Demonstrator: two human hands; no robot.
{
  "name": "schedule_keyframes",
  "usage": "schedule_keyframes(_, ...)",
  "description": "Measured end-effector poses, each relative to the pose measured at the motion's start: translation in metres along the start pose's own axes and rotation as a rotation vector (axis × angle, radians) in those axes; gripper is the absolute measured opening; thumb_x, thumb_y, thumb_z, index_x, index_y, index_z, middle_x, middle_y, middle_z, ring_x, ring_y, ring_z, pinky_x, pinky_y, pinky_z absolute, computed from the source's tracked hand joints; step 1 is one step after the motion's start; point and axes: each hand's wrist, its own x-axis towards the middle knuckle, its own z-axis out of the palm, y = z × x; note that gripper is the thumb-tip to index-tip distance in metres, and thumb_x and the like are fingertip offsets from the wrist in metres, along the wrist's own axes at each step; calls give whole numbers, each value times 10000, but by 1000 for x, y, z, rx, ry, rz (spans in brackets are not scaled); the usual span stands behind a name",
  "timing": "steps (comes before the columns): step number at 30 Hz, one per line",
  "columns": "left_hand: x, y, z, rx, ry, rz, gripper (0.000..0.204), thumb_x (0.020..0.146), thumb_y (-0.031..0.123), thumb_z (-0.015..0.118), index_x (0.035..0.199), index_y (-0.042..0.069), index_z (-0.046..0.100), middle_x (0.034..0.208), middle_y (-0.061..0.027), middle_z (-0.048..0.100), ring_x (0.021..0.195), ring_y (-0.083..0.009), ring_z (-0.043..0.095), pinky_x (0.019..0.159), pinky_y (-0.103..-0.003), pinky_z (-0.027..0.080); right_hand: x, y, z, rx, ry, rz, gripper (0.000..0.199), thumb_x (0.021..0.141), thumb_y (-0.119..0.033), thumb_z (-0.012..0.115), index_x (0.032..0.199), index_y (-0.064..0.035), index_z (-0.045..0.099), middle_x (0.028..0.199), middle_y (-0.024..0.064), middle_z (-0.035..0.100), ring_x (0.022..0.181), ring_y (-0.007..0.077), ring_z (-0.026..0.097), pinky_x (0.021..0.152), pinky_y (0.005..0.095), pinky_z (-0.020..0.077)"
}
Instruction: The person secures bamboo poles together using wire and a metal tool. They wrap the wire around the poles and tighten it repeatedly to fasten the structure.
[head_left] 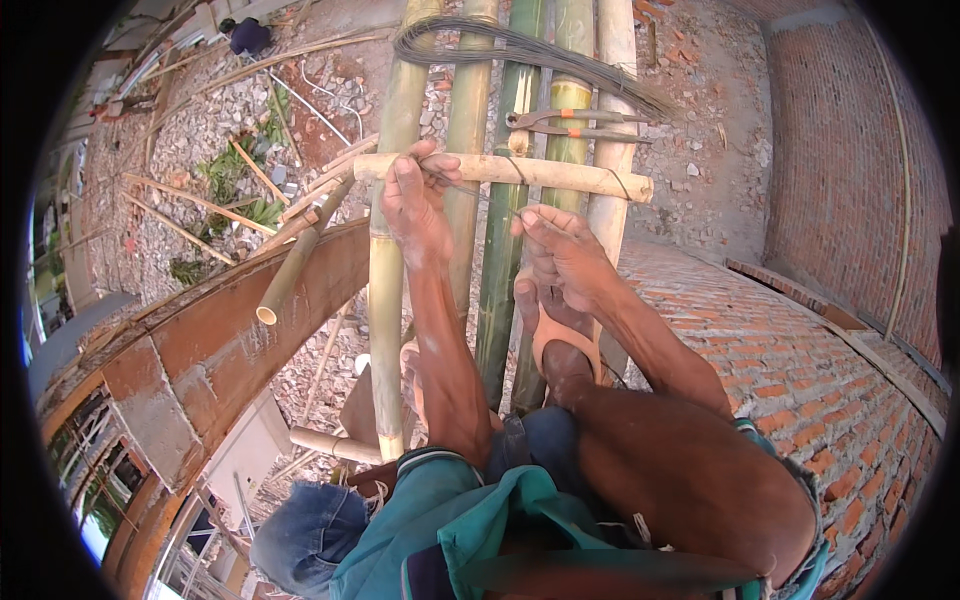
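Observation:
A short bamboo crosspiece (pixel 565 176) lies across several long bamboo poles (pixel 384 330), with dark wire ties (pixel 621 184) around it toward its right end. My left hand (pixel 418 205) is closed at the crosspiece's left part, fingers curled on a thin wire (pixel 480 193). Lower and to the right, my right hand (pixel 568 252) pinches the other stretch of that wire in front of the crosspiece. Just beyond the crosspiece, pincers (pixel 580 124) with orange bands on the handles rest on the poles. Farther off lies a looped bundle of thin wire (pixel 520 45).
My sandalled foot (pixel 565 345) stands on the poles below my right hand. A brick wall (pixel 790 385) is close on the right, and a concrete beam (pixel 230 335) runs along the left. Rubble (pixel 330 90) covers the ground far below. Another person (pixel 248 36) is at the far left.

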Motion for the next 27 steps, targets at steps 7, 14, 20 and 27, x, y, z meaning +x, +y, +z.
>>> schedule_keyframes(7,-4,2,5,215,-55,-71,460,1045,347,629,1275,-49,593,1055,-170,736,863,-212,713,784,-333,577,-11,8,8,51,192,-15,280,1085,-275,573,1003,-16,640,721,-58,474,557,20,457,506,199,392)
schedule_keyframes(14,-9,-2,12,174,194,-111,295,1033,238,652,1153,-31,656,973,-132,731,761,-193,692,723,-321,580,-5,18,1,-376,144,-171,320,1084,-284,571,1075,17,683,917,21,657,658,74,543,618,243,482)
schedule_keyframes(20,-15,11,-4,-454,356,-431,220,1054,205,609,1124,0,651,791,-28,633,728,-165,594,699,-305,514,-12,25,9,-537,75,-229,331,1082,-284,568,1013,16,689,776,17,629,674,59,560,600,249,466)
schedule_keyframes(27,-5,9,-20,-679,355,-387,251,1046,234,631,1220,53,624,748,22,551,623,-93,490,571,-260,456,-4,19,26,-780,59,-428,219,1025,-191,596,1031,-2,707,911,245,700,852,410,670,753,431,527)
